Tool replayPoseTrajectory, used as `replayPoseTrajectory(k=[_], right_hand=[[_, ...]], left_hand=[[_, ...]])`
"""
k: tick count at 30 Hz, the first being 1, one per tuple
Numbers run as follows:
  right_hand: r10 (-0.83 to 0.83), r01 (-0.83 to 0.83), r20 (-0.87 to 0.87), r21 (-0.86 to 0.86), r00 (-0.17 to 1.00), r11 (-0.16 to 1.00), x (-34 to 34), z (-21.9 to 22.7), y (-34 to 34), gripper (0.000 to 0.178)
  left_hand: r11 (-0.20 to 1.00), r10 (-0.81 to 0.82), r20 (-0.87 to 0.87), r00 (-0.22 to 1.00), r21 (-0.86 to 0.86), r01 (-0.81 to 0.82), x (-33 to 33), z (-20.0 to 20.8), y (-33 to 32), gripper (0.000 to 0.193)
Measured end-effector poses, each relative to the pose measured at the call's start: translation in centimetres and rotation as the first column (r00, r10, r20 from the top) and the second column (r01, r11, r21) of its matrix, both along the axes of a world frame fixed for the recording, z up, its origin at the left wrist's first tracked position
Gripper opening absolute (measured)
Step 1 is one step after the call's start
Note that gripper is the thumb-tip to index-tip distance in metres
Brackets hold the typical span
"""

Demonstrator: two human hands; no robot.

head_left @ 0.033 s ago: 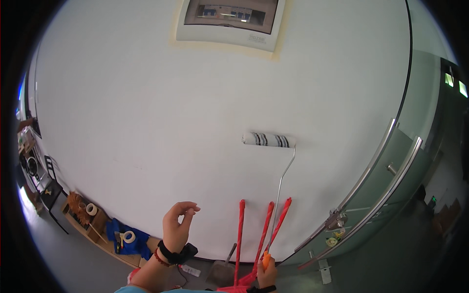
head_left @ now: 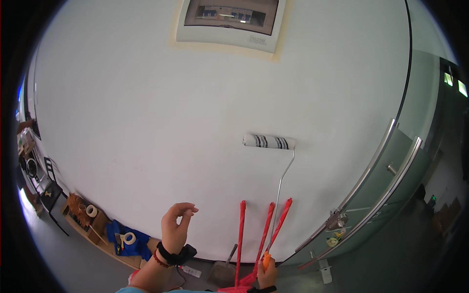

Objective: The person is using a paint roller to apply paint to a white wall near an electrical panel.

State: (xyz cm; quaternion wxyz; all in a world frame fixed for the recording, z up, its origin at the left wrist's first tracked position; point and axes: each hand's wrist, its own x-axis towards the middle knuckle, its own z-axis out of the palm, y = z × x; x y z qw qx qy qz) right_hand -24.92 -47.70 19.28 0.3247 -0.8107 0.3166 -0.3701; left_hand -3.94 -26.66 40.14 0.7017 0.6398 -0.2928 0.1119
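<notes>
My right hand point(head_left: 266, 276) is closed around the orange handle of a paint roller point(head_left: 267, 141) at the bottom, right of the middle. Its long, thin metal rod rises to a white sleeve with dark stripes, which lies nearly level against the white wall point(head_left: 146, 107). In front of the wall, left of the roller's rod, my left hand point(head_left: 176, 227) is raised and holds nothing. Its fingers are loosely curled, and the thumb stands apart from them. A dark band with a black block and a reddish bracelet circle the left wrist.
An electrical panel box point(head_left: 229, 39) edged with masking tape is above. Red-wrapped poles point(head_left: 241, 234) stand low in front, beside a dustpan point(head_left: 222, 273). Lower left are a wooden box point(head_left: 97, 222) and blue cloth point(head_left: 137, 241) with tape rolls. Right is a glass door with metal handles point(head_left: 386, 195).
</notes>
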Motion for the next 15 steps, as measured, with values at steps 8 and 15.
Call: replayPoseTrajectory(k=[8, 15], right_hand=[[-0.026, 0.039, 0.178, -0.072, 0.984, 0.997, 4.2, 3.7, 0.9, 0.034], [-0.035, 0.018, 0.225, 0.076, 0.974, 0.997, 7.1, 9.6, -0.3, 0.035]], left_hand=[[0.987, -0.077, -0.126, 0.989, -0.149, 0.057, 2.4, 0.7, 4.3, 0.012], [0.978, -0.072, -0.139, 0.988, -0.205, 0.042, 4.2, 0.0, 6.3, 0.010]])
